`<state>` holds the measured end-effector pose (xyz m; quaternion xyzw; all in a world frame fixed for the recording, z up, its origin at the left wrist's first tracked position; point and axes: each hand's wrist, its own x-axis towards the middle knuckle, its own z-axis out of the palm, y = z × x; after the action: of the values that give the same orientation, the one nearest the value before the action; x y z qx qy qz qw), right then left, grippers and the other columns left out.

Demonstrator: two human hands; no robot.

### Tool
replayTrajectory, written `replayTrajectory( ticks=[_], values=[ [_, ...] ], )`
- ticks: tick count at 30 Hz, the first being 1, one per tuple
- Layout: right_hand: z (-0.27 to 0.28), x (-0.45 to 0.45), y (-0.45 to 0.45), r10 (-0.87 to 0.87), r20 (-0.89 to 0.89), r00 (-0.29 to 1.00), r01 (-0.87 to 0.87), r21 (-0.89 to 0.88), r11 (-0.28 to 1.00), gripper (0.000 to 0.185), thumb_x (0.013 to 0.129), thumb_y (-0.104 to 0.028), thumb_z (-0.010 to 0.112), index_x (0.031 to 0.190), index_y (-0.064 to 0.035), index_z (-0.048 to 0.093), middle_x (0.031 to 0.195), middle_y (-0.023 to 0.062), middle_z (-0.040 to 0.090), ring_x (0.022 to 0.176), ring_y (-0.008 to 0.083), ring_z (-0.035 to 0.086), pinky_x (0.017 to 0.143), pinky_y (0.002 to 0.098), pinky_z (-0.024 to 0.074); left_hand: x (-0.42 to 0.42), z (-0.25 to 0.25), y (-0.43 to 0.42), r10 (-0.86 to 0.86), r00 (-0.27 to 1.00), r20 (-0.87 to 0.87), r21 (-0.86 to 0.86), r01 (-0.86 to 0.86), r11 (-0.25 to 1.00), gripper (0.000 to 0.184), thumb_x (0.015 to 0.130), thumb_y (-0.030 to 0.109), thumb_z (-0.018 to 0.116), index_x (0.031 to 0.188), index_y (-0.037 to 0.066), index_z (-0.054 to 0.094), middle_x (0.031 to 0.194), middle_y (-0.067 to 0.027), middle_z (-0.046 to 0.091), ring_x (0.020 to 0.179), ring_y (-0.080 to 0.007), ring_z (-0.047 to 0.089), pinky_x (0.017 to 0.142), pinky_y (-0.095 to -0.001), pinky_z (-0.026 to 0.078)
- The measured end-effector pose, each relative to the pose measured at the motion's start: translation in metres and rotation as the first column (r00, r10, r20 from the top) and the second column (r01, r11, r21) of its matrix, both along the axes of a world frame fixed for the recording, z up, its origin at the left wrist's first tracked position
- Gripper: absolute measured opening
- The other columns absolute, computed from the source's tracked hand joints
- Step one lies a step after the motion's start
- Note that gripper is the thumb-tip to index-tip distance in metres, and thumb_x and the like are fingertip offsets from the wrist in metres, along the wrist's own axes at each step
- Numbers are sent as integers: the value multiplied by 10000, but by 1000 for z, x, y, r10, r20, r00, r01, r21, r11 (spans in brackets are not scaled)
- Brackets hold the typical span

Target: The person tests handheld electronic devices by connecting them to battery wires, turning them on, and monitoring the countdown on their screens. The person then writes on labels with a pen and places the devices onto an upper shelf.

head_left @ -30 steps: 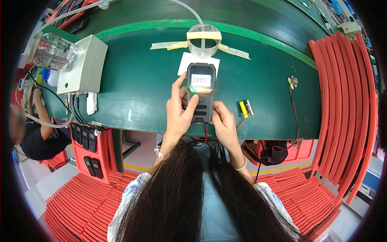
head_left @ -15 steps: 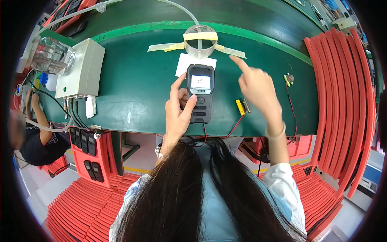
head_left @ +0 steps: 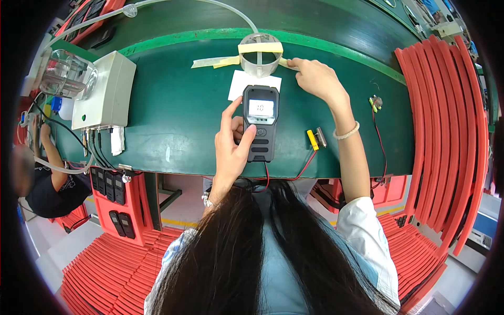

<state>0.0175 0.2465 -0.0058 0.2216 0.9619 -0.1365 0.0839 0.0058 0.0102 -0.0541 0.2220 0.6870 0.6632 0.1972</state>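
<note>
My left hand [head_left: 231, 142] is wrapped round a black handheld meter [head_left: 261, 149], thumb near its button. The meter's lit screen faces up. Just beyond the meter stands a clear round cup [head_left: 261, 68] with a hose running into its top. Yellowish tape [head_left: 261, 47] crosses the cup, and another strip [head_left: 215, 62] sticks out to its left. My right hand [head_left: 317, 79] is at the cup's right side, its fingers closed on the right-hand tape strip [head_left: 284, 62], mostly hidden by them. White paper [head_left: 247, 84] lies between cup and meter.
A yellow-and-metal clip [head_left: 313, 139] on a red wire lies right of the meter. Another small wired part [head_left: 376, 103] lies farther right. On the left stand a pale box [head_left: 107, 92] and a clear container [head_left: 68, 73]. Red trays [head_left: 438, 131] are stacked right. Another person [head_left: 52, 178] sits left.
My right hand has moved forward and left from pointing near the tape strip's outer end to closing on the strip beside the cup. My left hand and the meter have barely moved.
</note>
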Motion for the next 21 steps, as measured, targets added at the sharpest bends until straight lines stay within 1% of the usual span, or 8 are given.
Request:
replayTrajectory(
  ticks=[2,4,5,7,13,17,19,21],
  values=[
    [3,7,-9,-22,19,1000,21,18,1000,469,798,-51,437,1235,-125,589,893,183,671,814,341,653,750,430,519,0,1,-1,1,1000,3,-12,-1,1000,568,841,80,600,1367,55,388,724,-48,586,591,-80,475,569,-226,404],
    [0,13,-17,15,33,999,-18,109,994,475,806,-53,452,1258,-141,568,860,170,672,787,334,656,716,438,522,0,1,-1,3,1000,1,-16,-3,1000,565,841,83,605,1364,56,392,733,-50,594,591,-81,475,570,-230,408],
    [-1,15,-22,15,33,999,-19,109,994,475,806,-53,452,1258,-141,568,860,170,672,787,334,656,716,438,522,0,1,-1,4,1000,1,-16,-4,1000,565,841,83,605,1364,56,392,733,-50,594,591,-81,475,570,-230,408],
    [-1,17,-29,-50,51,997,42,140,989,493,807,-45,457,1280,-151,549,855,168,675,776,332,659,698,439,525,0,2,-1,1,1000,-10,-26,-1,1000,562,840,74,604,1362,59,396,736,-50,596,595,-80,484,571,-232,411],
    [-9,9,-14,-3,-66,998,9,98,995,512,809,-27,429,1298,-145,525,817,180,670,761,337,659,674,444,522,1,2,1,-14,1000,-3,-23,14,1000,562,838,49,600,1362,64,397,736,-50,595,611,-82,510,587,-233,426],
    [-11,2,-22,-20,-35,999,24,121,992,497,806,-28,433,1279,-139,536,807,181,669,760,343,656,672,448,520,2,4,0,-14,1000,11,-23,14,1000,562,837,50,601,1361,65,398,733,-48,595,612,-81,511,586,-231,425],
    [-7,5,-35,-28,9,1000,26,157,987,467,799,-29,448,1241,-130,560,808,174,671,766,342,656,672,446,520,1,3,0,-6,1000,-20,-31,5,1000,562,837,49,602,1361,64,399,728,-45,591,604,-76,500,575,-225,414],
    [-9,3,-40,-20,-17,1000,23,159,987,449,798,-31,453,1222,-126,568,806,170,672,762,343,657,666,445,520,0,2,1,-2,1000,-8,-23,1,1000,561,838,51,600,1361,63,398,729,-41,592,603,-71,491,571,-222,408]
  ],
)
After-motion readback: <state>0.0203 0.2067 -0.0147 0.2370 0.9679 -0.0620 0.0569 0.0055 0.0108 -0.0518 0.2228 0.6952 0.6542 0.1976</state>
